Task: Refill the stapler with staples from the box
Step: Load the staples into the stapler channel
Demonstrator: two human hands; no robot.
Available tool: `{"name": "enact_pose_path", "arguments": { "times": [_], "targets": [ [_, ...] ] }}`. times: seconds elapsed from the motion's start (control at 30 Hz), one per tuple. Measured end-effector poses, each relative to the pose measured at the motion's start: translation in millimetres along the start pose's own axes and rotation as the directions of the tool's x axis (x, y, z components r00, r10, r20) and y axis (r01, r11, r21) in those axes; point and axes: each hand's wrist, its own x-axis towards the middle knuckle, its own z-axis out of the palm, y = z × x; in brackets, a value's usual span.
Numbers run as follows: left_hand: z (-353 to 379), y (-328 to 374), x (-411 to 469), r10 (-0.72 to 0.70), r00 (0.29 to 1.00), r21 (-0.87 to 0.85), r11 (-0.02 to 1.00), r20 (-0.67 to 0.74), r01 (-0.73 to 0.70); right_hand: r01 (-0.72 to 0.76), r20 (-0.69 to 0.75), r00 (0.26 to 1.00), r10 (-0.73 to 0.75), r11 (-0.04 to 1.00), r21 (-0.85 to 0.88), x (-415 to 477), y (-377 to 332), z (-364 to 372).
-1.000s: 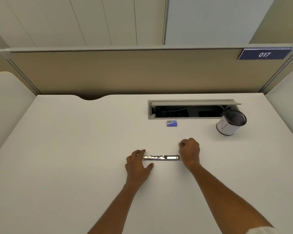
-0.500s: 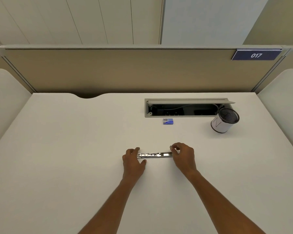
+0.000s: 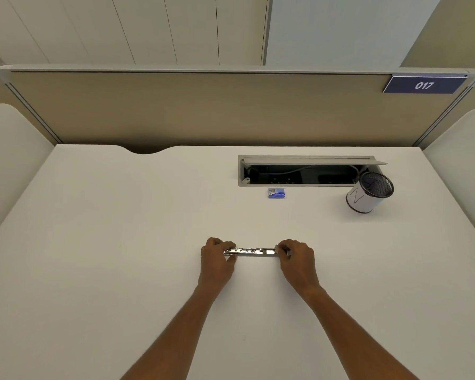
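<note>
- Since the earlier frames the left hand (image 3: 217,257) has been closed up. Its fingers (image 3: 225,245), then laid loosely over the left end of the stapler (image 3: 254,251), are now curled over that end, with the thumb on the near side. The right hand (image 3: 298,259) has been settled onto the right end, which is pinched between its curled fingers (image 3: 284,246) and thumb.
- The stapler is seen opened out flat on the white bench (image 3: 121,242), directly in front of the person and held at both ends. Only its bright metal middle is left uncovered.
- Its long axis is laid left to right, square across the person's line of sight, so one hand is set at each end.
- The staple box (image 3: 276,193) is found beyond the stapler, on the side away from the person, a little right of the stapler's middle and well apart from it. The right hand is judged the nearer for a reach to it, made forward and away from the body.
- A pen cup (image 3: 368,197) is stood beyond the stapler too, but well to its right, clear of that path.
- Both ends of the stapler are hidden under the fingers. Whether its channel holds any staples cannot be told, nor whether the box is open; the print on the box is too small to be read. Both forearms are cut off by the lower edge of the view.
</note>
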Motion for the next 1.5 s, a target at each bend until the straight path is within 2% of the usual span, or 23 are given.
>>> {"name": "enact_pose_path", "arguments": {
  "times": [0.13,0.33,0.5,0.73,1.03,1.13,1.27,1.5],
  "targets": [
    [-2,-1,1,0.014,1.0,-0.033,0.999,-0.02,-0.015,0.003,0.002,1.0,-0.003,1.0,0.009,-1,-2,-1],
    [-4,-4,2,-0.014,1.0,-0.054,0.998,-0.008,0.014,-0.019,-0.099,0.995,0.017,1.0,-0.012,22,-9,-13],
    [-6,-5,2,-0.026,1.0,-0.07,0.997,-0.011,0.025,-0.091,-0.082,0.993,0.084,0.992,-0.082,44,-6,-14],
    [-8,-7,2,-0.037,0.999,-0.101,0.994,-0.009,0.036,-0.076,-0.072,0.995,0.064,0.979,-0.19,51,0,-6],
    [-13,-12,4,-0.009,1.0,-0.114,0.993,-0.006,0.008,-0.088,-0.119,0.989,0.083,0.995,-0.043,45,3,-18],
    [-15,-14,5,0.005,1.0,-0.112,0.994,-0.005,-0.005,0.009,-0.13,0.991,-0.012,1.0,-0.022,24,4,-22],
    [-16,-13,7,0.015,1.0,-0.102,0.995,-0.003,-0.015,0.145,0.05,0.989,-0.141,0.987,-0.074,-6,14,-14],
    [-15,-13,9,0.061,0.998,-0.064,0.996,0.011,-0.06,0.233,0.117,0.969,-0.216,0.957,-0.17,-6,11,-10]
  ]
}}
